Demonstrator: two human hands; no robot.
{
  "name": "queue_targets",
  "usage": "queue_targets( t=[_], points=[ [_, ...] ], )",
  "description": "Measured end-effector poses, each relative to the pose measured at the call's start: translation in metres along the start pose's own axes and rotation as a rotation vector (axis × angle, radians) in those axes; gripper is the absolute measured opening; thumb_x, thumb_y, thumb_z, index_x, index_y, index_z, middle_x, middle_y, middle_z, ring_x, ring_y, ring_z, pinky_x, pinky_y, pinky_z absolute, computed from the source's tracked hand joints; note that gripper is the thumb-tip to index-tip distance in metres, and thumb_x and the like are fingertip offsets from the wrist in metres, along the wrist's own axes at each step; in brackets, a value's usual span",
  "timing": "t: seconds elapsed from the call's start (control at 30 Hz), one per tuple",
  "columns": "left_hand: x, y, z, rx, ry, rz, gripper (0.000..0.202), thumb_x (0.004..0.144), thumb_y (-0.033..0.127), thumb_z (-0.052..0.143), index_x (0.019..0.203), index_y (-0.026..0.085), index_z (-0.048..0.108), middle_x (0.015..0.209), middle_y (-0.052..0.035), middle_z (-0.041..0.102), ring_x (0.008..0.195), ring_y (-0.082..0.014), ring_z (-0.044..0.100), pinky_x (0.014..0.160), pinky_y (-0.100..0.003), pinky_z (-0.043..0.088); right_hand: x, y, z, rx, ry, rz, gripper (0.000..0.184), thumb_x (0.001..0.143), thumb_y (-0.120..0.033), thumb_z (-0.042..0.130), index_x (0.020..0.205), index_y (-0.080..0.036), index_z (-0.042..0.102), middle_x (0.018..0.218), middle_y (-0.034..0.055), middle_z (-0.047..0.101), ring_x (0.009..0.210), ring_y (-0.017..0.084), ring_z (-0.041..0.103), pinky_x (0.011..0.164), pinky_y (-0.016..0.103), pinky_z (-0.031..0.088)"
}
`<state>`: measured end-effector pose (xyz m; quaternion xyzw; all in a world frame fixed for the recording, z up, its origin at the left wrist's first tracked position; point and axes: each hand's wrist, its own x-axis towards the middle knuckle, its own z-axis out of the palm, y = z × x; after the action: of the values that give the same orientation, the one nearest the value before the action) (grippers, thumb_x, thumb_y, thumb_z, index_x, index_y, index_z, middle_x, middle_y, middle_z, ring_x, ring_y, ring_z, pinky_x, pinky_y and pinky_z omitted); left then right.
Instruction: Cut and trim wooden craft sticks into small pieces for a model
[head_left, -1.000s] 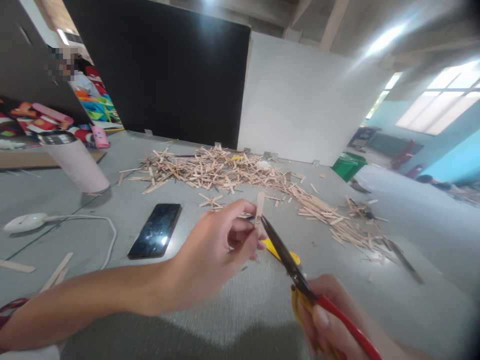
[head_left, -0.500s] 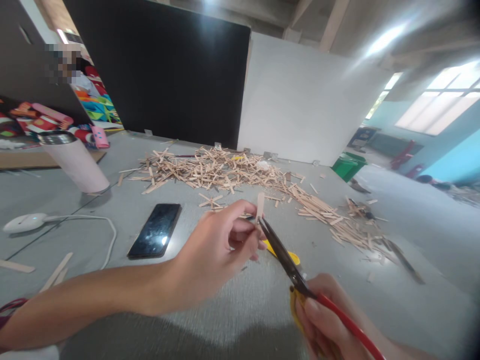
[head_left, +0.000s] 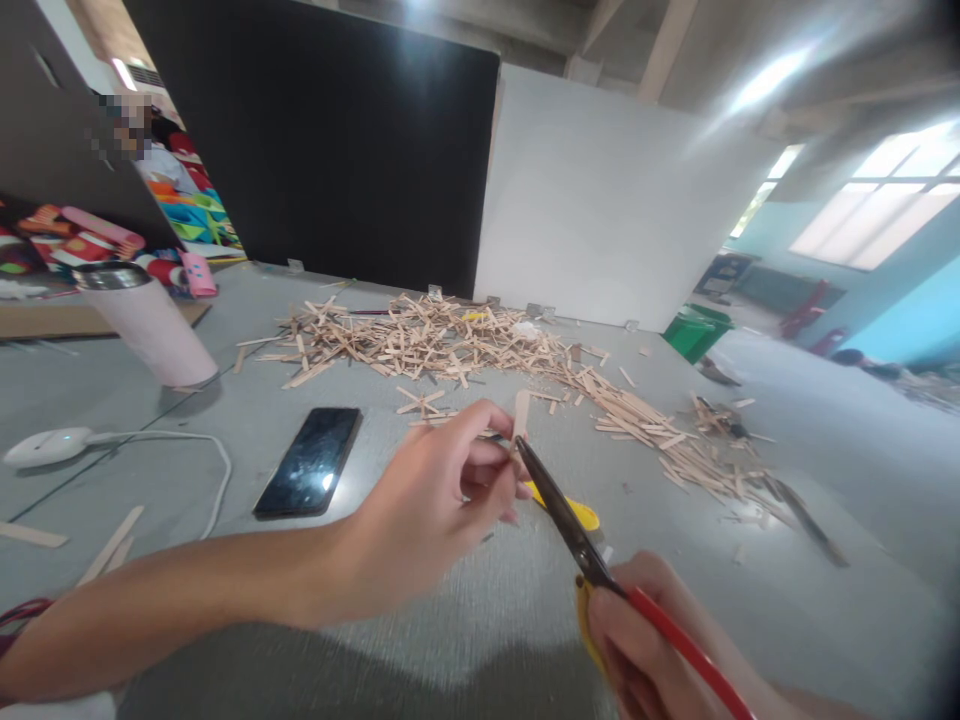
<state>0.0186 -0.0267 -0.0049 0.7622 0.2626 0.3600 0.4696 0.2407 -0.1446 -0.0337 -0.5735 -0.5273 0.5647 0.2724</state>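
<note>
Left hand point(head_left: 442, 490): pinches wooden stick point(head_left: 521, 414) | right hand point(head_left: 656, 625): wrapped round scissors point(head_left: 561, 508)

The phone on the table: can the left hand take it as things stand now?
Probably not: the left hand pinches a wooden stick, so its fingers are busy, though nothing seems to block the phone.

Pale wooden stick point(head_left: 521, 412), nearly upright, red-handled scissors point(head_left: 560, 508), tips at stick

A white panel point(head_left: 592, 200) stands upright on the grey tabletop point(head_left: 517, 590). Directly left of this panel is a black panel point(head_left: 322, 140). Right of the white panel are a bright multi-pane window point(head_left: 874, 225) and a turquoise wall point(head_left: 907, 310); above it, a ceiling beam point(head_left: 667, 50).
</note>
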Motion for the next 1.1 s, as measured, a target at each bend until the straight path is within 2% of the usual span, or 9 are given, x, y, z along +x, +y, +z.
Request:
queue_targets(
  t=[0.13, 0.27, 0.4, 0.5, 0.7, 0.83, 0.97, 1.03, 1.1],
  points=[
    [0.0, -0.003, -0.001, 0.077, 0.004, 0.006, 0.011, 0.105, 0.024, 0.058, 0.107, 0.023, 0.047, 0.086, 0.0008, 0.081, 0.068, -0.0154, 0.078, 0.063, -0.023, 0.057, -0.002, -0.004, 0.002, -0.005, 0.011, -0.007, 0.071, 0.092, -0.088, 0.046, 0.063, -0.023, 0.04, 0.052, -0.0068, 0.038, 0.044, 0.006, 0.038, 0.042, 0.018, 0.03],
    [0.001, -0.003, -0.002, 0.122, 0.002, 0.025, 0.011, 0.105, 0.026, 0.057, 0.106, 0.024, 0.046, 0.084, 0.0013, 0.08, 0.067, -0.0155, 0.077, 0.063, -0.024, 0.055, 0.0, -0.004, -0.002, -0.071, 0.011, -0.005, 0.072, 0.093, -0.088, 0.045, 0.062, -0.023, 0.043, 0.05, -0.0051, 0.042, 0.043, 0.007, 0.042, 0.042, 0.018, 0.033],
    [0.002, -0.003, -0.005, 0.15, -0.004, 0.032, 0.011, 0.103, 0.026, 0.058, 0.105, 0.024, 0.048, 0.082, -0.0007, 0.079, 0.067, -0.0169, 0.076, 0.059, -0.024, 0.055, 0.005, -0.002, -0.005, -0.113, -0.043, 0.001, 0.077, 0.094, -0.088, 0.04, 0.054, -0.022, 0.043, 0.041, -0.0034, 0.044, 0.035, 0.005, 0.036, 0.036, 0.018, 0.026],
    [0.004, -0.003, -0.007, 0.182, -0.003, 0.041, 0.009, 0.103, 0.026, 0.057, 0.104, 0.023, 0.049, 0.081, -0.0015, 0.078, 0.066, -0.017, 0.075, 0.059, -0.025, 0.055, 0.007, -0.001, -0.007, -0.122, -0.046, -0.01, 0.079, 0.092, -0.089, 0.043, 0.05, -0.023, 0.04, 0.038, -0.0034, 0.043, 0.032, 0.004, 0.034, 0.034, 0.018, 0.024],
    [0.004, -0.002, -0.01, 0.26, 0.013, 0.056, 0.005, 0.102, 0.026, 0.055, 0.105, 0.023, 0.053, 0.078, -0.0009, 0.076, 0.071, -0.0168, 0.074, 0.06, -0.023, 0.054, 0.004, -0.003, -0.013, -0.153, -0.064, -0.009, 0.075, 0.101, -0.074, 0.049, 0.049, -0.021, 0.044, 0.039, -0.0033, 0.042, 0.035, 0.006, 0.037, 0.038, 0.02, 0.03],
    [0.006, -0.002, -0.012, 0.22, 0.002, 0.044, 0.006, 0.102, 0.027, 0.056, 0.105, 0.023, 0.054, 0.083, -0.0016, 0.077, 0.07, -0.0163, 0.074, 0.062, -0.025, 0.058, 0.004, -0.002, -0.015, -0.08, -0.104, 0.001, 0.069, 0.101, -0.071, 0.053, 0.053, -0.022, 0.043, 0.041, -0.0047, 0.039, 0.036, 0.007, 0.037, 0.038, 0.02, 0.027],
    [0.01, -0.001, -0.014, 0.088, -0.035, -0.05, 0.009, 0.1, 0.025, 0.059, 0.107, 0.023, 0.053, 0.089, -0.0039, 0.078, 0.083, -0.0208, 0.079, 0.066, -0.027, 0.063, 0.006, -0.001, -0.016, 0.005, -0.044, 0.094, 0.071, 0.102, -0.072, 0.045, 0.051, -0.023, 0.04, 0.041, -0.0037, 0.042, 0.035, 0.007, 0.037, 0.036, 0.019, 0.026],
    [0.011, 0.001, -0.015, 0.021, -0.038, -0.103, 0.011, 0.099, 0.023, 0.061, 0.106, 0.023, 0.052, 0.09, -0.0043, 0.079, 0.089, -0.0221, 0.08, 0.068, -0.028, 0.065, 0.005, -0.001, -0.016, 0.023, -0.002, 0.045, 0.067, 0.101, -0.073, 0.047, 0.057, -0.022, 0.046, 0.045, -0.0045, 0.045, 0.038, 0.007, 0.039, 0.041, 0.019, 0.032],
    [0.012, 0.004, -0.015, -0.024, -0.031, -0.133, 0.013, 0.099, 0.02, 0.062, 0.105, 0.022, 0.052, 0.091, -0.0044, 0.079, 0.089, -0.022, 0.08, 0.07, -0.029, 0.067, 0.005, -0.001, -0.017, 0.041, 0.033, -0.066, 0.062, 0.098, -0.076, 0.052, 0.069, -0.021, 0.052, 0.054, -0.0051, 0.049, 0.045, 0.008, 0.044, 0.049, 0.021, 0.041]
  ],
)
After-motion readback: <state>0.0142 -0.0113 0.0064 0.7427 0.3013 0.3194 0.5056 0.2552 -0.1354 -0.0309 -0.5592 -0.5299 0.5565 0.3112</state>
